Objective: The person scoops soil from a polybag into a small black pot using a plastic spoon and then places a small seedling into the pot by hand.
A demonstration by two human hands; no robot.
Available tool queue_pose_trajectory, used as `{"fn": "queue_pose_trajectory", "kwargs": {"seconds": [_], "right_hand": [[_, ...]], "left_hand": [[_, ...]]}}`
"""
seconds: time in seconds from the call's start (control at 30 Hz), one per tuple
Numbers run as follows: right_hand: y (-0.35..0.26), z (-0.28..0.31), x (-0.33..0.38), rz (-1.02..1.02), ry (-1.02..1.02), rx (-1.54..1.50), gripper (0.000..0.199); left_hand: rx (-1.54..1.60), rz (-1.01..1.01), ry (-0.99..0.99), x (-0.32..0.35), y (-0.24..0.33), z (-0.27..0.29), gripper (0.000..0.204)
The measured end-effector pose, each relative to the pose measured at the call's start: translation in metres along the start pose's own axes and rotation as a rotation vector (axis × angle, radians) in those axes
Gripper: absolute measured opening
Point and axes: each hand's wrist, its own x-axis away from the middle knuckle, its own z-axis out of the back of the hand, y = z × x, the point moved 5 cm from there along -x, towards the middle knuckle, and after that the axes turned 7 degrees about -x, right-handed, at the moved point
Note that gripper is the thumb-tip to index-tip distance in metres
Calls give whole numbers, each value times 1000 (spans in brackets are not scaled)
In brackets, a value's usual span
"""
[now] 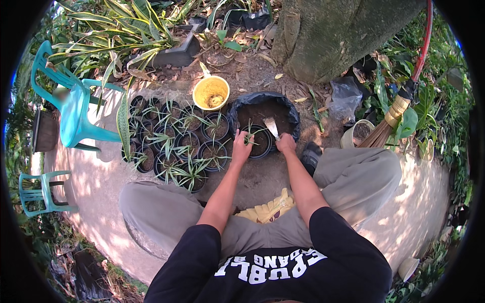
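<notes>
In front of me, my left hand (242, 146) is closed around a small spider-like green plant (249, 135) at the left side of a round black pot (268, 150) with soil in it. My right hand (286, 143) grips the handle of a small trowel (272, 127), its pale, soil-marked blade pointing up and away from me. Just beyond the pot sits an open black plastic bag (294, 108) of dark soil, and the blade lies over its near part. Whether the plant's roots touch the pot's soil is hidden by my fingers.
To the left stand several potted plants (188, 144) in close rows. A yellow bucket (211, 93) is behind them. Teal chairs (81, 113) are further left. On the right are a clear plastic bag (345, 97), a pale pot (348, 137) and a broom (391, 121). A tree trunk (333, 38) rises behind.
</notes>
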Motion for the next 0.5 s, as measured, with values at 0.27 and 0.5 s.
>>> {"fn": "queue_pose_trajectory", "kwargs": {"seconds": [0.27, 0.5], "right_hand": [[-30, 28, -23, 170, 26, 175, 39], [-53, 22, -41, 293, 22, 185, 37]], "left_hand": [[135, 117, -17, 14, -4, -9, 22], [122, 122, 29, 9, -3, -11, 25]]}}
